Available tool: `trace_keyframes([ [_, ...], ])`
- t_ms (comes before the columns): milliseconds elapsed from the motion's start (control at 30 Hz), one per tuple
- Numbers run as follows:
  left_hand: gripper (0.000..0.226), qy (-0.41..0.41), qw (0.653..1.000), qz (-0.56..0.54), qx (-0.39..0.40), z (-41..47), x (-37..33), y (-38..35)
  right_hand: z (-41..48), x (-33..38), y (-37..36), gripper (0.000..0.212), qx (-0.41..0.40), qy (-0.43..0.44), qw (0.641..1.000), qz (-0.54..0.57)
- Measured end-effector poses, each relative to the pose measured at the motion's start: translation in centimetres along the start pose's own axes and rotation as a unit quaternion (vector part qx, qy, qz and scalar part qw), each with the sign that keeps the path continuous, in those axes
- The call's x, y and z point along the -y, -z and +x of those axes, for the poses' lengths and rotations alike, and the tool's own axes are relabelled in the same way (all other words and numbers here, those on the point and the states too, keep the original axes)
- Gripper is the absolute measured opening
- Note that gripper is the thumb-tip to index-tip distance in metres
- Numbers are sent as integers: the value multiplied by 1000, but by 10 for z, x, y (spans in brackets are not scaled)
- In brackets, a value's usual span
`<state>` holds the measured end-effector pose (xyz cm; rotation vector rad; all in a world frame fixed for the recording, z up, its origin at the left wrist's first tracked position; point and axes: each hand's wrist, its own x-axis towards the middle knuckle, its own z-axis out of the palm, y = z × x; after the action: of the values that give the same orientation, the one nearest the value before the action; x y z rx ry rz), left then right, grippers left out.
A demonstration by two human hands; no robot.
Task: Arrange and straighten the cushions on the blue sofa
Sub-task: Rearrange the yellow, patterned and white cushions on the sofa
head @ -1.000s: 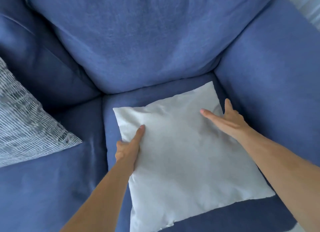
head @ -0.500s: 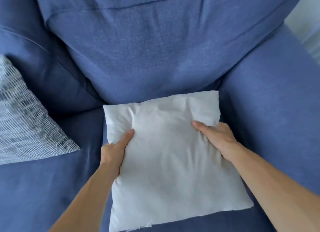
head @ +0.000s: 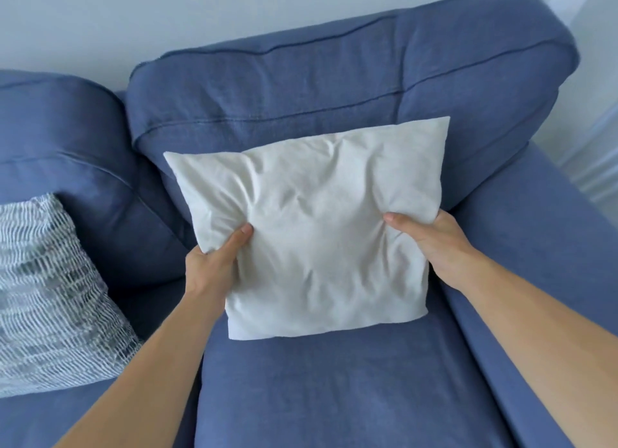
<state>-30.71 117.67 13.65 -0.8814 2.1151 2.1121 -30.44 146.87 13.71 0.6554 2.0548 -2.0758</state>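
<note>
Soft even daylight, brightest at the right edge, faint shadow under the pillow [head: 314,227], no glare, slight softness throughout, wide-angle bending of the sofa [head: 334,380] toward the edges

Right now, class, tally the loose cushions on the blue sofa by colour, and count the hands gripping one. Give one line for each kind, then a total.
White cushion: 1
Grey-and-white patterned cushion: 1
Hands gripping the white one: 2, the left hand and the right hand
Total: 4
</note>
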Motion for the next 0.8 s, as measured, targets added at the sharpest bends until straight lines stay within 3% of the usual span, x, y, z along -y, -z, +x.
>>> trace_keyframes([
  [100,32,15,1000,14,4,23,9,-2,20,-10,-7,24,-14,-4,1000,-21],
  [233,42,24,999,40,-6,44,20,-5,40,-23,-13,30,-16,-15,998,-52],
  [367,39,-3,999,41,19,57,1,-3,61,-2,-11,37,-28,6,999,-19],
  [467,38,-26,999,-27,12,67,-32,-4,77,29,-12,46,-66,30,997,-4],
  [600,19,-31,997,-54,-53,75,-60,-12,94,53,-13,38,-122,71,989,-37],
  [800,40,-82,983,-15,-161,87,-57,-16,105,52,-10,30,-222,140,963,-67],
])
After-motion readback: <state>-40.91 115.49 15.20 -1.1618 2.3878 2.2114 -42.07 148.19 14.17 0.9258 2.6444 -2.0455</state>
